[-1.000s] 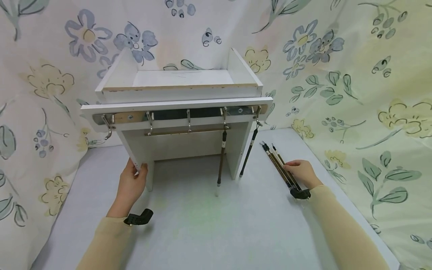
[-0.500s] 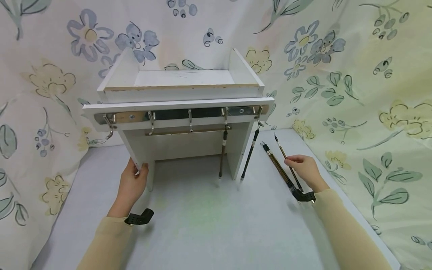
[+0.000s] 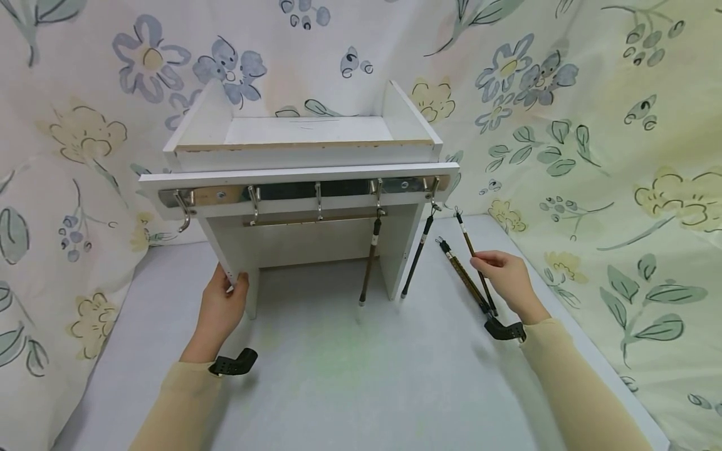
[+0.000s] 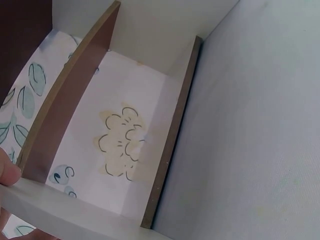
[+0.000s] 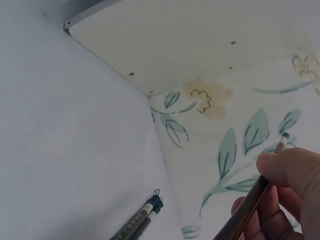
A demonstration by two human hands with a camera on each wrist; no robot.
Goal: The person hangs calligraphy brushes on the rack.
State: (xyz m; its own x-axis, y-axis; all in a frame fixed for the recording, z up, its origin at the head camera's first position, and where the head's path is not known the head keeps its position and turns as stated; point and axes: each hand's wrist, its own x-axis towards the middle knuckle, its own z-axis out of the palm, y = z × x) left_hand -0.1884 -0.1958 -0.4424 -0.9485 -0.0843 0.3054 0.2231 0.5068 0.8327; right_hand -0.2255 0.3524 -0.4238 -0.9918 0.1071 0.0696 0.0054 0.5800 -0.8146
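Note:
My right hand [image 3: 507, 282] pinches a slim brown calligraphy brush [image 3: 465, 235] between thumb and fingers, its looped end pointing away from me. In the right wrist view, the thumb lies along the held brush [image 5: 250, 205]. Just left of it, two dark calligraphy brushes [image 3: 464, 275] lie side by side on the table. A white wooden shelf [image 3: 304, 172] carries a row of metal hooks [image 3: 318, 200] along its front. Two more brushes, a brown one [image 3: 369, 263] and a black one [image 3: 417, 257], hang from the right-hand hooks. My left hand [image 3: 222, 313] grips the lower front edge of the shelf's left side panel.
The shelf's right side panel [image 3: 397, 250] stands near the lying brushes. A pale table [image 3: 361, 388] spreads in front of the shelf. Flower-patterned cloth [image 3: 592, 188] hangs behind and to the right. In the left wrist view, a brown-edged crossboard [image 4: 172, 135] spans the shelf's base.
My right hand has drawn one brush away from the others and raised it, its looped end shifting towards the shelf. The hanging brushes sway slightly. My left hand keeps its hold.

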